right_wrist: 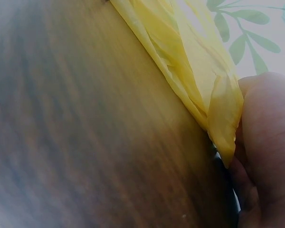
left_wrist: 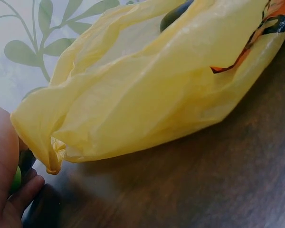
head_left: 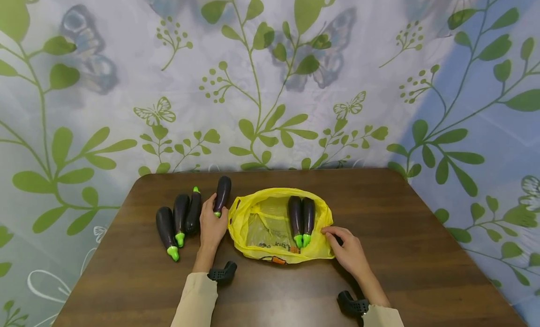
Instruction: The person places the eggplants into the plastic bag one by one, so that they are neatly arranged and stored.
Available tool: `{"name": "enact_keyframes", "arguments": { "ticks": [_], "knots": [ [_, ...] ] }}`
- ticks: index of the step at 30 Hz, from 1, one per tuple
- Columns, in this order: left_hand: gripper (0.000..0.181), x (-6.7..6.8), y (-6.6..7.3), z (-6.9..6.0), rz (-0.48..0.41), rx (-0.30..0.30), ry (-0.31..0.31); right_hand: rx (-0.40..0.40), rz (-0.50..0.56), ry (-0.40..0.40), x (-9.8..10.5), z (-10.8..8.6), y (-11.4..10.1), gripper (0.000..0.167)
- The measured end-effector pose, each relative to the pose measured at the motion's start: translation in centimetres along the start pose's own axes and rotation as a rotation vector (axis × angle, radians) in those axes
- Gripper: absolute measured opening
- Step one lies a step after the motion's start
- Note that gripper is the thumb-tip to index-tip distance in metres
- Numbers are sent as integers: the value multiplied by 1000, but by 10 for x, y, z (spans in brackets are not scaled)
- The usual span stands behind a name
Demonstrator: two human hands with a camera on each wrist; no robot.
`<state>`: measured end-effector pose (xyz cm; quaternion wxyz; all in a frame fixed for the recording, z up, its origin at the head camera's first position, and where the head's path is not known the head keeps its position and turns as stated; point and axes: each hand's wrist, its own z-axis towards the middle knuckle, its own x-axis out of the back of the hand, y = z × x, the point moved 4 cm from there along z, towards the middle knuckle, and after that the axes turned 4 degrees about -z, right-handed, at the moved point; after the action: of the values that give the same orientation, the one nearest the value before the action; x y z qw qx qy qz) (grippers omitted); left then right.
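An open yellow plastic bag (head_left: 249, 233) lies on the table with two eggplants (head_left: 296, 219) side by side in its right part, green stems toward the person. My left hand (head_left: 213, 226), left of the bag, grips a dark eggplant (head_left: 223, 191) near its green stem end. My right hand (head_left: 348, 252) pinches the bag's right edge between thumb and fingers. The left wrist view shows the bag (left_wrist: 133, 104) beside my left hand (left_wrist: 2, 166); in the right wrist view the bag's corner (right_wrist: 223, 114) meets my right hand (right_wrist: 268, 147).
Three more eggplants (head_left: 180, 216) lie in a loose group left of my left hand, on the brown wooden table (head_left: 379, 200). Behind the table hangs a cloth (head_left: 236, 106) patterned with leaves and butterflies.
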<state>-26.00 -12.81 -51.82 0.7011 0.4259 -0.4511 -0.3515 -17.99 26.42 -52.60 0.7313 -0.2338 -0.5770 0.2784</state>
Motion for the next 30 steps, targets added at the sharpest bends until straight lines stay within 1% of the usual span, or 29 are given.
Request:
{"name": "enact_keyframes", "arguments": {
  "ticks": [4,8,12,17,26,30],
  "knots": [
    [57,0,0,0,-7,4,13,7,2,4,-1,0,0,20],
    [56,0,0,0,-2,-6,24,9,1,3,-2,0,1,20],
    [56,-1,1,0,-12,-15,23,10,2,6,-2,-1,1,20],
    [56,-2,3,2,-20,-27,27,31,1,17,1,2,-1,20],
    [55,-3,1,3,-25,-21,45,15,-7,10,2,1,-2,20],
    [55,-3,1,4,-30,-23,54,36,-7,18,2,2,-2,19]
  ]
}}
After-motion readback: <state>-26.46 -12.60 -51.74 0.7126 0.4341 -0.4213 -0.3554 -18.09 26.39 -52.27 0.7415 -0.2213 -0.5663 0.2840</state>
